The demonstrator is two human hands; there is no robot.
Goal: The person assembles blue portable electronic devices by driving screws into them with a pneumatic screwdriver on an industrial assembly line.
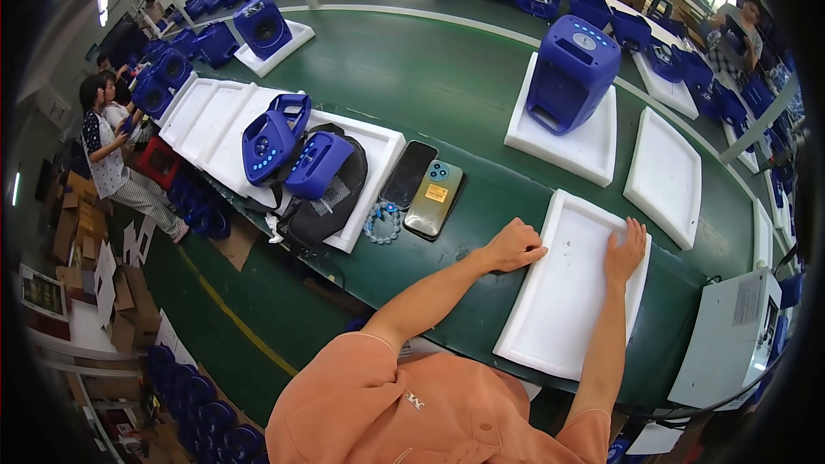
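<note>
A white foam tray (567, 292) lies right in front of me on the green work surface. Curled into a loose fist, my left hand (513, 247) rests by the tray's left rim, with its thumb side at the rim. What lies inside those fingers is hidden. Fingers stretched out, my right hand (627, 251) lies across the tray's right rim. Left of my left hand are a phone with a gold-green back (434, 202), a dark phone (409, 174) and a bracelet of pale blue beads (382, 223).
Farther off, a blue speaker (571, 77) stands on a foam tray (516, 133); another foam tray (663, 176) is to its right. At left, blue speaker parts (318, 163) and a black bag (331, 210) lie on foam. A white machine (726, 339) stands at right. Several people work around.
</note>
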